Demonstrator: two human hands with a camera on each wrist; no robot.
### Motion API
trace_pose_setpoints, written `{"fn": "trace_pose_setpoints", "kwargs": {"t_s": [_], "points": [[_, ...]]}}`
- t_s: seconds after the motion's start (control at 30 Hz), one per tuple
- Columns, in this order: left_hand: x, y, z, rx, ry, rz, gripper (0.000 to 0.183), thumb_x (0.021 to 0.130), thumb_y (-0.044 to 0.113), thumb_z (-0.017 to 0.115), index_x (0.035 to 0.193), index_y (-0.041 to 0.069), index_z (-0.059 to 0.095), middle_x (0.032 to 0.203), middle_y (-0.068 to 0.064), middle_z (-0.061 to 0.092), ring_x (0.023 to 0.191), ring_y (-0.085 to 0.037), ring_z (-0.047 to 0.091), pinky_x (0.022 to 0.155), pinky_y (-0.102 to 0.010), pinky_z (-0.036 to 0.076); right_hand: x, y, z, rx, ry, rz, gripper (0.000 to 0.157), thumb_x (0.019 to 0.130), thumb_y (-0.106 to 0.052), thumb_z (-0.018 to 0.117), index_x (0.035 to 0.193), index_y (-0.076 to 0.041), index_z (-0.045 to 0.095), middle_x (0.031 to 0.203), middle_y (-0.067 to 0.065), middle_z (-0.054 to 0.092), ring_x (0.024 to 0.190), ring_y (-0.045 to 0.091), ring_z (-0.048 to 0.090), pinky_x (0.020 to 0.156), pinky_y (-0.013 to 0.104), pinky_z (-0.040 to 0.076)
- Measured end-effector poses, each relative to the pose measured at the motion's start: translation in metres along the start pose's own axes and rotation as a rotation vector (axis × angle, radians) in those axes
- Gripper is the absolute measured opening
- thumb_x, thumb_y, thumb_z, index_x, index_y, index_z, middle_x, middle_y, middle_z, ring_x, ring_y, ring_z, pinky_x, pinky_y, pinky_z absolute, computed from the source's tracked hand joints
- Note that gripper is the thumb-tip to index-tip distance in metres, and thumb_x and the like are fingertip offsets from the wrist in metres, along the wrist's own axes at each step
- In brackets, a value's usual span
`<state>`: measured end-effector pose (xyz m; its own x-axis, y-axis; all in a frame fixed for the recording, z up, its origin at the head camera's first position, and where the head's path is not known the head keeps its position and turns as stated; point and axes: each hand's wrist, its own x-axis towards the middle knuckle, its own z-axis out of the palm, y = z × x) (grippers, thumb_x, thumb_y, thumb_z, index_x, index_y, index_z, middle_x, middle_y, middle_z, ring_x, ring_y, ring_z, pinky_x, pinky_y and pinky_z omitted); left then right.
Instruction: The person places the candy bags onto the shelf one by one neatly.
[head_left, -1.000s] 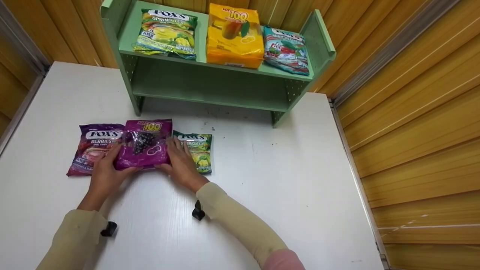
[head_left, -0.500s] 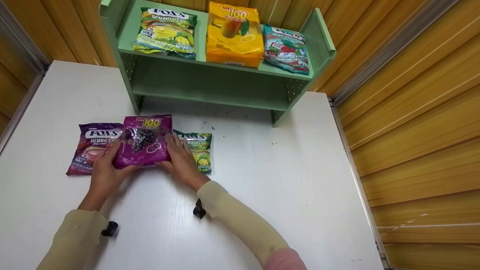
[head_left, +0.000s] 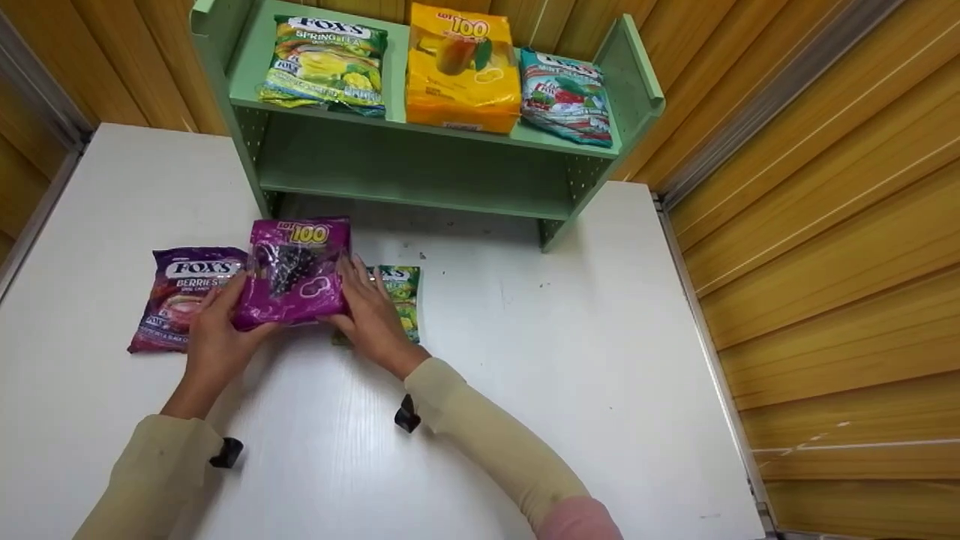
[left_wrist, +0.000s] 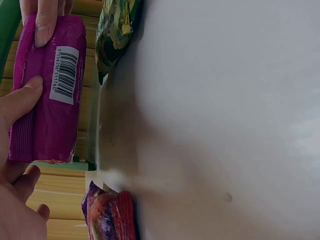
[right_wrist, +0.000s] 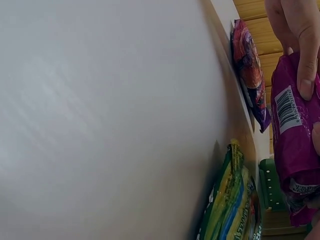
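Observation:
Both hands hold a purple candy bag [head_left: 296,281] marked 100, lifted above the white table. My left hand [head_left: 217,330] grips its left side, the thumb along the lower edge. On the opposite side my right hand [head_left: 375,322] grips it in the same manner. The bag's barcoded bottom [left_wrist: 64,75] faces the left wrist camera, with thumbs pressing on it. A Fox's Berries bag [head_left: 176,300] lies on the table beside the left hand. Partly hidden behind the right hand is a green Fox's Spring Tea bag [head_left: 405,292].
A green two-tier shelf [head_left: 412,169] stands at the back of the white table [head_left: 540,390]. Its upper tier bears another Spring Tea bag [head_left: 326,67], an orange 100 candy bag [head_left: 463,71] and a teal mint bag [head_left: 566,97]. Wood-patterned walls [head_left: 825,300] surround the table.
Both hands have raised the purple candy bag and shifted it toward the shelf and slightly right. The bags on the table and on the shelf have stayed in place.

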<state>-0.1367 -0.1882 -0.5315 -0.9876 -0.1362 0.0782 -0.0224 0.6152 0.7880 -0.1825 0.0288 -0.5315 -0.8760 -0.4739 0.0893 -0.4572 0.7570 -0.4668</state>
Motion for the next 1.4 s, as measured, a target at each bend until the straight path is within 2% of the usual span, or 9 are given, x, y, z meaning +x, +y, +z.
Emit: {"fn": "trace_pose_setpoints", "kwargs": {"t_s": [0.2,0.37,0.57,0.77,1.17,1.4], "points": [[0.0,0.009,0.0,0.01,-0.02,-0.022,0.087,0.081,0.016,0.079,0.152,0.009,0.029,0.153,-0.022,0.034,0.141,-0.053,0.023,0.113,-0.067,0.02,-0.004,0.001,-0.008,0.024,0.017,0.001,0.085,0.094,-0.044,0.056,0.156,-0.012,0.007,0.163,-0.001,0.013,0.152,0.019,0.009,0.125,0.037,0.005],[0.0,0.018,0.0,0.005,-0.012,0.023,0.086,0.081,0.015,0.078,0.152,0.009,0.03,0.154,-0.021,0.034,0.141,-0.051,0.026,0.114,-0.065,0.021,-0.008,0.002,-0.015,0.019,0.035,-0.001,0.086,0.094,-0.041,0.057,0.156,-0.012,0.005,0.163,-0.001,0.013,0.152,0.016,0.006,0.125,0.038,0.006],[0.0,0.028,0.001,0.005,0.009,0.084,0.084,0.081,0.013,0.078,0.151,0.009,0.032,0.153,-0.021,0.036,0.14,-0.048,0.03,0.116,-0.061,0.02,-0.011,0.003,-0.023,0.028,0.063,-0.003,0.085,0.094,-0.04,0.057,0.156,-0.012,0.006,0.162,-0.002,0.012,0.152,0.019,0.009,0.125,0.039,0.006],[0.0,0.036,0.002,0.008,0.023,0.096,0.083,0.08,0.013,0.079,0.15,0.01,0.034,0.151,-0.019,0.039,0.139,-0.05,0.031,0.116,-0.064,0.019,-0.015,0.003,-0.03,0.038,0.089,-0.008,0.085,0.094,-0.04,0.058,0.156,-0.013,0.007,0.163,-0.001,0.011,0.152,0.018,0.007,0.125,0.038,0.005],[0.008,0.05,0.007,-0.006,0.074,0.177,0.083,0.077,0.012,0.082,0.148,0.01,0.039,0.147,-0.019,0.044,0.131,-0.045,0.046,0.118,-0.056,0.018,-0.017,0.01,-0.043,-0.013,0.173,-0.041,0.085,0.093,-0.04,0.059,0.156,-0.008,0.011,0.162,0.003,0.014,0.152,0.019,0.008,0.124,0.042,0.009],[0.014,0.059,0.011,-0.013,0.084,0.202,0.081,0.076,0.01,0.082,0.146,0.008,0.042,0.145,-0.02,0.046,0.131,-0.045,0.046,0.118,-0.058,0.018,-0.018,0.014,-0.051,-0.012,0.206,-0.039,0.083,0.094,-0.038,0.058,0.156,-0.008,0.012,0.163,0.003,0.015,0.152,0.021,0.011,0.124,0.042,0.011]]}}
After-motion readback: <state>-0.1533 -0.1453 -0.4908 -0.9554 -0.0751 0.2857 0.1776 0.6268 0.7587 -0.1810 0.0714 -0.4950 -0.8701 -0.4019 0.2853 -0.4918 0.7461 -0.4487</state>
